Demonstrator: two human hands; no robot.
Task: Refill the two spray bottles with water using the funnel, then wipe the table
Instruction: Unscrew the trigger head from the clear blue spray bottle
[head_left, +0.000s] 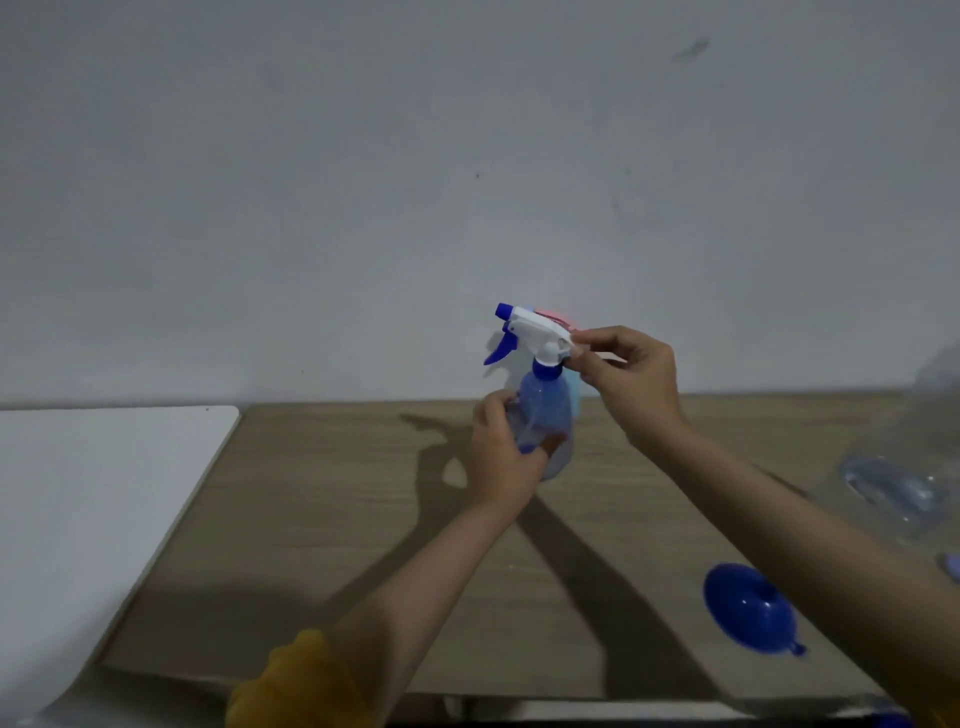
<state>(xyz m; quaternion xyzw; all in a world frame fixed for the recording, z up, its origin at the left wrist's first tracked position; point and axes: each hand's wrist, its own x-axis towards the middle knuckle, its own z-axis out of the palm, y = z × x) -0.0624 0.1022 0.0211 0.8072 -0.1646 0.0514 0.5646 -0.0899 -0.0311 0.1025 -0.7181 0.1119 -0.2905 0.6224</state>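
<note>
Blue spray bottle (543, 410) held upright above the table's (322, 519) far edge: left hand (506, 457) wraps its body, right hand (631, 371) pinches the white trigger head (535, 332) (second bottle behind, mostly hidden). Funnel (748, 610) lies near the front-right corner.

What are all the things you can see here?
Spray bottle: one, see-through blue with a white and blue trigger head, held up above the table.
Second spray bottle: one, pale blue with a pinkish head, mostly hidden behind the first.
Funnel: one, dark blue, lying on the table near right.
Big water bottle: one, clear, at the right edge.
Table: one, light wood.
White surface: one, at left.
Wall: grey-white, behind.
Sleeve: yellow, on the left arm.
Hands: left hand grips the bottle body; right hand pinches the trigger head.
</note>
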